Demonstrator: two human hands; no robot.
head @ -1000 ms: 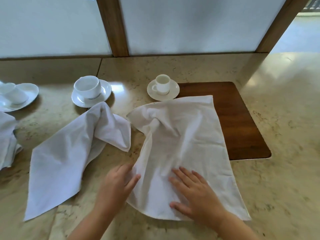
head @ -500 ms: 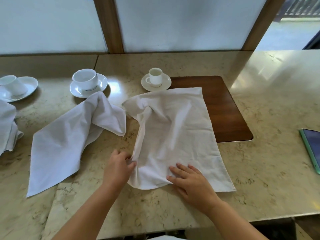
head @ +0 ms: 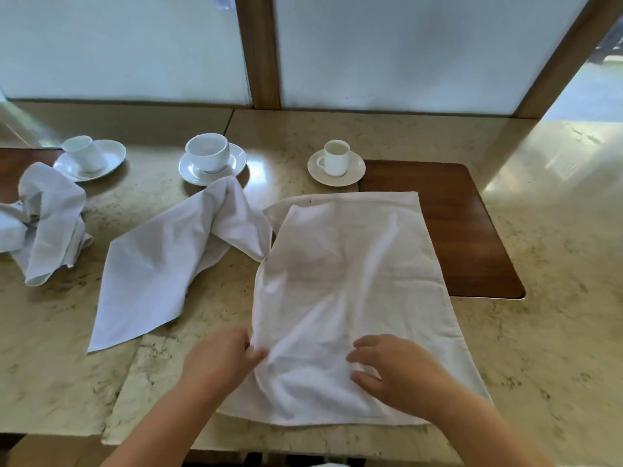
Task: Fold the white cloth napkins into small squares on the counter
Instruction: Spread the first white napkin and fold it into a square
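Observation:
A white cloth napkin (head: 350, 291) lies spread on the beige stone counter (head: 546, 332) in front of me, its far right corner over a brown wooden inset. My left hand (head: 222, 362) pinches the napkin's near left edge. My right hand (head: 394, 369) rests on top of the cloth near its front, fingers curled and pressing it down. A second white napkin (head: 161, 264) lies rumpled to the left, one corner humped up. A third crumpled napkin (head: 47, 220) sits at the far left.
Three white cups on saucers stand along the back: one at the left (head: 87, 158), one in the middle (head: 210, 158), a small one (head: 336, 161) by the wooden inset (head: 472, 230). Frosted panels with wooden posts close the back. The counter's front edge runs just below my wrists.
The napkin's left side has been pulled outward and now lies flatter and wider. My left hand still grips that edge; my right hand has curled its fingers on the cloth.

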